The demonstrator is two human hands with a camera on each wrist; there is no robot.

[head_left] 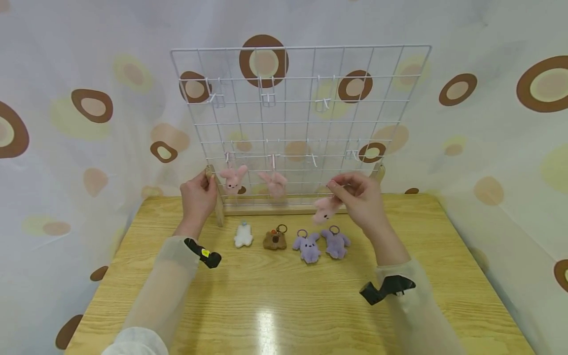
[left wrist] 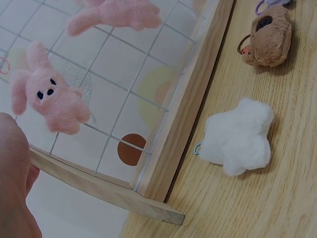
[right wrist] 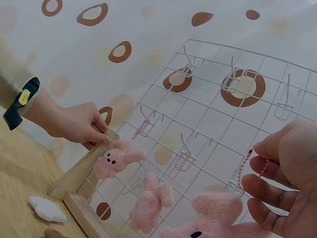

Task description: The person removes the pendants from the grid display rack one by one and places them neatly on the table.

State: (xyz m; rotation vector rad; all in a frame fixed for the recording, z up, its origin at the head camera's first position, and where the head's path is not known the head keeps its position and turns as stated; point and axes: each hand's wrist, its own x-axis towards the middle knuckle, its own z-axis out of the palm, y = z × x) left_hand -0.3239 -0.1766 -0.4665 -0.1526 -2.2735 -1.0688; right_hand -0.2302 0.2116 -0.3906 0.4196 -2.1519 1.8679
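My left hand grips the wooden side post of a white wire grid rack. With thumb and fingertips, my right hand pinches the pink bead chain of a plush rabbit keychain. That pink rabbit dangles in front of the rack's lower right part, apart from the wires. Two other pink plush keychains hang from lower hooks: one rabbit faces outward near my left hand, and a second plush is turned away. A bare hook sticks out near the held chain.
On the wooden table before the rack lie a white plush, a brown plush and two purple plush keychains. More white hooks sit along the upper rows. A patterned curtain surrounds the table.
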